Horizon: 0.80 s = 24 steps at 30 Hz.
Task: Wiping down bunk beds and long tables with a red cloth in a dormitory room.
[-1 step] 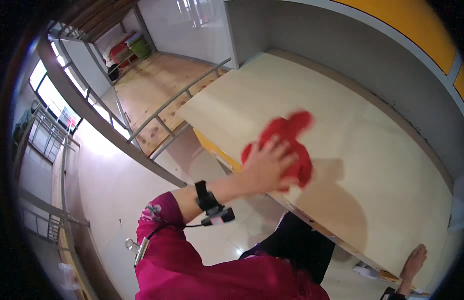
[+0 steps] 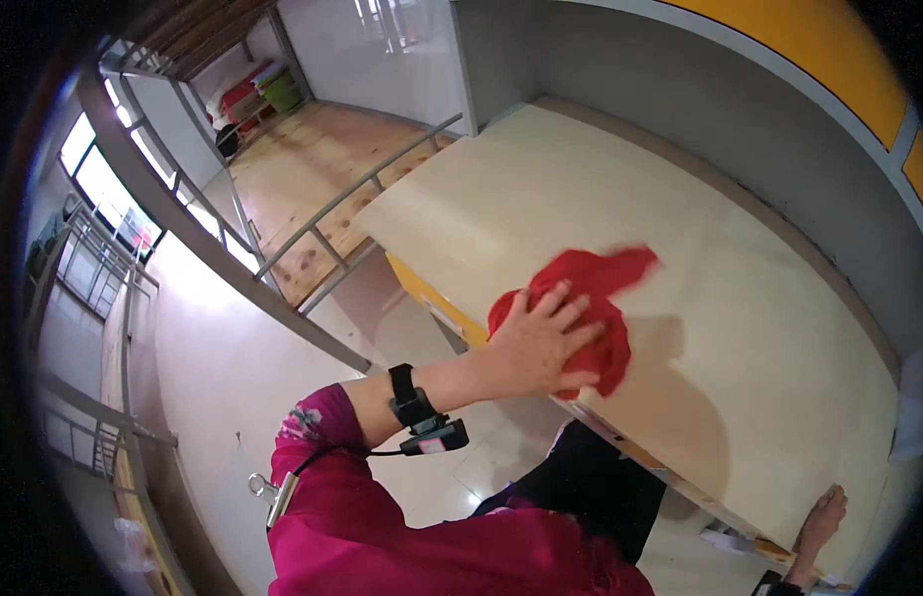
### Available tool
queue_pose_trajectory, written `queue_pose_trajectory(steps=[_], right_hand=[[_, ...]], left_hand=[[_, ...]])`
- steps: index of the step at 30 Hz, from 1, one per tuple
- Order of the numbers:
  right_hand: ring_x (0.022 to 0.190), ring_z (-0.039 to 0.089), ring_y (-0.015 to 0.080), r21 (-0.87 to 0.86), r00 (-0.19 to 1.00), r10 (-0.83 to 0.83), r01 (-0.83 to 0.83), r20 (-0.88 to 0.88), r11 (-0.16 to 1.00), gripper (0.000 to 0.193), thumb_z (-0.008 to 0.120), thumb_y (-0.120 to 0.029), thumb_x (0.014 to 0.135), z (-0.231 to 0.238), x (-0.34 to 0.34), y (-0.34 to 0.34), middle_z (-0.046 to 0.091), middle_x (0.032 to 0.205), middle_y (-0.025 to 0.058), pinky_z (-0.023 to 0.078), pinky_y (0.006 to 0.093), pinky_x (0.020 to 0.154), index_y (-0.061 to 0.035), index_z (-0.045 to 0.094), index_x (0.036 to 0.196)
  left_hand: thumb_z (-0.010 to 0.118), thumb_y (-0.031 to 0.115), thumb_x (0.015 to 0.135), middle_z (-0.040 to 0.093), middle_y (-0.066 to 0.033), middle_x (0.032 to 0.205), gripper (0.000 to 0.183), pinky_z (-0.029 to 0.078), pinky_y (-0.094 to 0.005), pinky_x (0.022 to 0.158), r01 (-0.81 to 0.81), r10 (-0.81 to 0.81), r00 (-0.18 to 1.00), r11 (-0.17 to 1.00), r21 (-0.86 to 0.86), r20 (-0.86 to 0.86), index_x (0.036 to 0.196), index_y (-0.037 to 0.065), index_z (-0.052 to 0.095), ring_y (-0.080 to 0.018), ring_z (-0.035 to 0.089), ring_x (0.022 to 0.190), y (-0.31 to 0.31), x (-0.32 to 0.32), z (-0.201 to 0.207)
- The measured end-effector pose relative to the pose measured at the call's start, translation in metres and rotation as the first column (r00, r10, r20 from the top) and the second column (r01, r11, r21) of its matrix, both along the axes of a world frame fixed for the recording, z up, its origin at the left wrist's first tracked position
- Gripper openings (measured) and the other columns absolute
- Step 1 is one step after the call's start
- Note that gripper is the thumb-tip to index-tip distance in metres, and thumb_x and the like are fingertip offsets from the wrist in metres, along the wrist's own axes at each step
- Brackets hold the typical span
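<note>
A crumpled red cloth [image 2: 606, 343] lies on the pale desktop [image 2: 541, 179], close to its front edge. My left hand [image 2: 546, 343] presses down on the cloth from above, its fingers spread across the fabric. One loose end of the cloth sticks out past the fingertips toward the far right and is blurred. Far off at the lower right, my right hand [image 2: 824, 519] rests on the desktop near its front corner, with nothing seen in it. Its fingers look laid out on the surface, though they show small.
Grey panels [image 2: 680, 129] border the desk at the back, below yellow cabinet doors [image 2: 809, 50]. A metal rail [image 2: 327, 233] and a wooden bunk board [image 2: 312, 149] adjoin its left end. A curved bed post [image 2: 193, 233] stands left of my arm. Yellow drawer fronts [image 2: 437, 303] sit beneath the desktop.
My left hand has slid the cloth slightly toward me and to the right. The cloth's loose end has swung rightward. My right hand stays in place.
</note>
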State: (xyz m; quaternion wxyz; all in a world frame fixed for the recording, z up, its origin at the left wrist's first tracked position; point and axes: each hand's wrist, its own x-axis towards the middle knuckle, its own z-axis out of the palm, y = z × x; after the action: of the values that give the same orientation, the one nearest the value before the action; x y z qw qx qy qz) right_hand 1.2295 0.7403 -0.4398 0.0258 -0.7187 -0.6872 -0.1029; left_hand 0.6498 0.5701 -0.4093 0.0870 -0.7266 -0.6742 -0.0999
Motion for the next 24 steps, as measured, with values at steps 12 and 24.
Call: queue_pose_trajectory(steps=[12,24], right_hand=[[0.108,0.045,0.0339,0.242,0.991,0.129,-0.118,-0.028,0.963,0.031,0.041,-0.017,0.090,-0.017,-0.009,-0.010,0.050,0.118,0.0148,0.037,0.0418,0.091,-0.0045,0.048,0.117],[0.110,0.042,0.0343,0.221,0.994,0.060,-0.040,-0.087,0.974,0.032,0.041,-0.022,0.090,-0.004,-0.030,-0.026,0.046,0.120,0.0151,0.038,0.0472,0.087,-0.0089,0.046,0.118]], left_hand=[[0.031,0.059,0.086,0.037,-0.0171,0.134,0.068,0.026,-0.0551,0.098,-0.926,0.940,0.339,0.326,-0.191,-0.039,0.129,0.007,0.039,-0.0348,0.031,0.125,0.001,-0.208,-0.005],[0.044,0.062,0.079,0.033,-0.0179,0.136,0.072,0.023,-0.0548,0.099,0.554,-0.551,0.832,0.815,-0.171,0.066,0.131,0.013,0.039,-0.0365,0.023,0.129,0.111,0.135,0.002]])
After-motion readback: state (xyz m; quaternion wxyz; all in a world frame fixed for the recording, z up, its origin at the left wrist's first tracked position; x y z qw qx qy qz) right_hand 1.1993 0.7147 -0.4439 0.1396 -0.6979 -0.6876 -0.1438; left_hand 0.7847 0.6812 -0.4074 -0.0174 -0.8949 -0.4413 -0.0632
